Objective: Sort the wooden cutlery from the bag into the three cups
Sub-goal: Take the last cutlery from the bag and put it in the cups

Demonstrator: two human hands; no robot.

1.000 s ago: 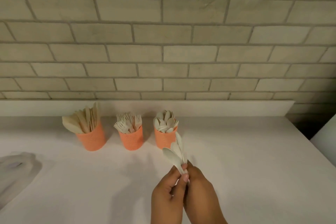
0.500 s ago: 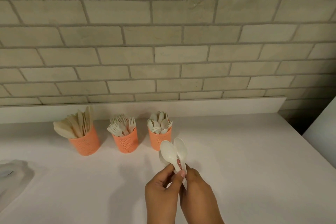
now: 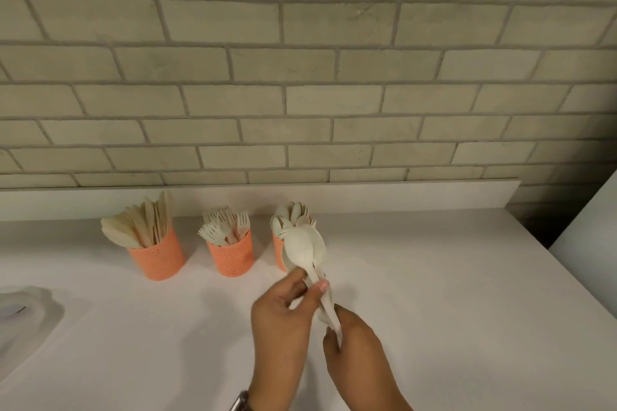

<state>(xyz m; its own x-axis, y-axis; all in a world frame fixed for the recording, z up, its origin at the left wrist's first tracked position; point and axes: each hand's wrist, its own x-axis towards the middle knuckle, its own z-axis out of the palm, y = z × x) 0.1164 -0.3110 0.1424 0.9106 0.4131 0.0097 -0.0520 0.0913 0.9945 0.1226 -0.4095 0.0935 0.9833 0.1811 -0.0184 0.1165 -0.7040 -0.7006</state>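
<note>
The spoons (image 3: 305, 248), a small bunch of pale wooden ones with bowls overlapping, now stand higher than half a second ago, covering part of the right cup (image 3: 277, 255). The hands, then pressed together, have drawn apart along the handles. The left hand (image 3: 280, 314) pinches the handles just below the bowls, and the right hand (image 3: 357, 344) grips their lower ends. The right cup holds more spoons, the middle cup (image 3: 230, 259) forks (image 3: 223, 230), the left cup (image 3: 157, 260) knives (image 3: 140, 227). All three cups are orange and perforated and stand in a row on the white counter (image 3: 450, 294). The clear bag (image 3: 20, 317) lies at the far left.
</note>
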